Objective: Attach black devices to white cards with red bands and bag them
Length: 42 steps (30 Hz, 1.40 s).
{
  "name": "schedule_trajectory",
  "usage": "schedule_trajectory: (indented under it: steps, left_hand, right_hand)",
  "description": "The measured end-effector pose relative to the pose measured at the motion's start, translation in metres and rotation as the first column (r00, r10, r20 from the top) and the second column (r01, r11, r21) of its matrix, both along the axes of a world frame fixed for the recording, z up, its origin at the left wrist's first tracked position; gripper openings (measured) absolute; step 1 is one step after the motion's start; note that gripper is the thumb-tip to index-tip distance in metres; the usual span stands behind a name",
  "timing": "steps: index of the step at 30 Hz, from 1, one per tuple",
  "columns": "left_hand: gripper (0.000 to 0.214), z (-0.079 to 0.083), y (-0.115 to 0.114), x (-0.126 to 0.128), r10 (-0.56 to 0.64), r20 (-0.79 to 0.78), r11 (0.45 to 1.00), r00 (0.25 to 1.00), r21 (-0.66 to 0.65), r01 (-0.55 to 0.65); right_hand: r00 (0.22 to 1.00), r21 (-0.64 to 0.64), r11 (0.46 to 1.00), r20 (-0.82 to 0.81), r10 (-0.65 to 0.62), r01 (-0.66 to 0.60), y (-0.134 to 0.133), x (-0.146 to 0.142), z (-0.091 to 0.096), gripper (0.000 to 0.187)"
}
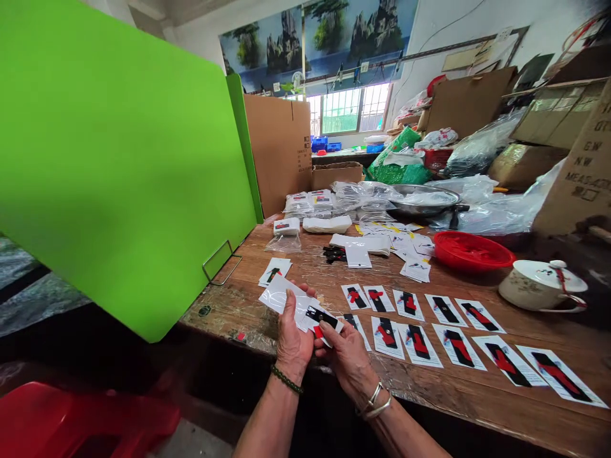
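Note:
My left hand [293, 331] is closed on a clear plastic bag [279, 294] that looks white inside, its thumb lying along the top. Close beside it, my right hand [348, 356] pinches a white card [338, 326] bearing a black strap [321, 316] and a bit of red. The card's left end overlaps the bag; whether it is inside the opening I cannot tell. To the right lie two rows of white cards [419, 346], each with a black and red strap on it. A small stack of cards [275, 271] sits just beyond my left hand.
A bright green panel [119, 159] stands at the left, with a wire holder [222, 262] by the table edge. Packed bags [319, 200] are piled at the back. A red bowl [472, 251] and a lidded cup [541, 286] stand at the right. A red stool [71, 420] is below.

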<state>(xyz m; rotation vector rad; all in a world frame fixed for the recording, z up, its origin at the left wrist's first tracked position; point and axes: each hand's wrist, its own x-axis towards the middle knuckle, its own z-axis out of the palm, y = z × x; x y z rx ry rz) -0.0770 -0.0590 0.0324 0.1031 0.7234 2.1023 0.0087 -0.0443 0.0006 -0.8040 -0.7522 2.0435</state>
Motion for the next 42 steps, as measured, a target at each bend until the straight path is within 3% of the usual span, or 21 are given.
schedule_trajectory:
  steps: [5,10,14,18,23,29,34,39,42]
  left_hand:
    - [0.038,-0.005,0.0,0.001,-0.059,0.007,0.998,0.998,0.038,0.058]
    - [0.039,-0.006,0.002,-0.002,-0.007,-0.027,0.999,1.0,0.032,0.008]
    - [0.037,-0.007,0.001,-0.002,-0.012,-0.039,0.999,0.999,0.04,0.013]
    - [0.039,-0.01,0.0,0.002,0.001,-0.063,1.0,0.998,0.006,-0.001]
    - [0.04,-0.011,0.002,0.005,0.043,-0.098,0.999,0.994,0.031,-0.041]
    - [0.029,-0.014,0.006,0.002,0.022,0.016,0.999,1.0,0.025,-0.022]
    - [0.027,-0.015,0.004,0.002,-0.036,0.079,0.999,0.996,0.008,0.035]
    - [0.025,-0.012,0.004,0.001,-0.013,0.032,0.999,0.999,0.048,0.012]
    - [0.033,-0.012,0.003,0.001,-0.024,0.024,0.999,0.999,0.043,0.023]
  right_hand:
    - [0.999,-0.056,0.998,-0.005,0.038,-0.038,0.001,-0.002,-0.003,0.053]
    - [0.995,-0.032,0.995,-0.025,0.097,-0.098,0.002,0.0,-0.002,0.048]
    - [0.981,-0.107,0.976,0.012,0.193,-0.19,0.003,0.002,0.0,0.049]
    - [0.991,-0.124,0.984,0.026,0.13,-0.125,0.008,0.002,-0.001,0.05]
    - [0.991,0.0,1.0,0.131,-0.006,0.006,0.009,0.002,-0.001,0.049]
    - [0.984,-0.02,0.986,0.061,0.165,-0.164,0.005,0.004,0.004,0.051]
    - [0.995,-0.041,0.995,0.036,0.097,-0.096,0.008,0.003,0.003,0.052]
    - [0.974,0.011,0.98,0.114,0.194,-0.197,0.008,0.002,0.002,0.05]
    - [0.977,0.026,0.991,0.175,0.125,-0.131,0.009,0.002,0.002,0.05]
